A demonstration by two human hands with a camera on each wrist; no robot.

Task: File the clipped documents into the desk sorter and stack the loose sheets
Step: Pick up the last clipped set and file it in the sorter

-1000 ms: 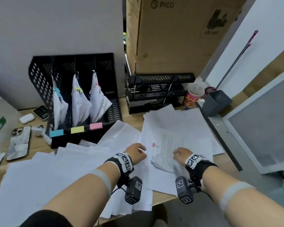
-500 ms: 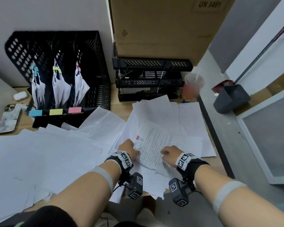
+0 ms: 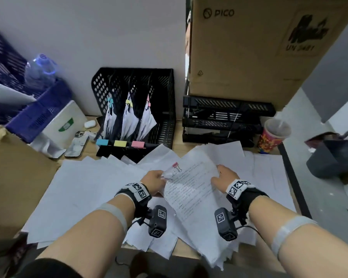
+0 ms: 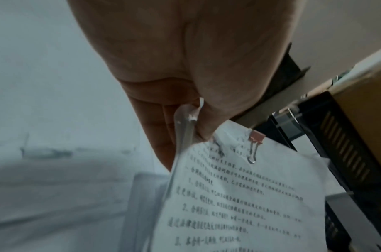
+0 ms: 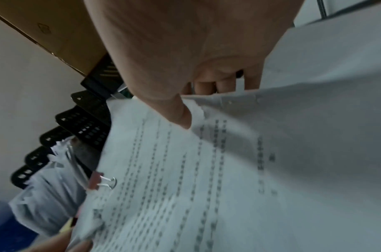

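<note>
A printed document (image 3: 191,189) with a pink binder clip (image 3: 176,165) at its top left corner is lifted off the desk between both hands. My left hand (image 3: 155,178) pinches its top left corner beside the pink clip (image 4: 256,138), thumb on top. My right hand (image 3: 223,177) grips the right edge, thumb (image 5: 181,117) on the printed face and fingers beneath. The black desk sorter (image 3: 137,105) stands at the back, holding three clipped bundles behind blue, yellow and pink labels. Loose white sheets (image 3: 84,189) cover the desk under and around the document.
A large cardboard box (image 3: 259,47) sits on stacked black letter trays (image 3: 225,121) at the back right. A paper cup (image 3: 273,137) stands right of them. A phone (image 3: 77,143), earbuds case, blue crates and a water bottle (image 3: 39,71) lie at the left.
Both hands have lifted the pink-clipped document off the pile of sheets and raised it toward the sorter. The head view has tilted up and shifted left.
</note>
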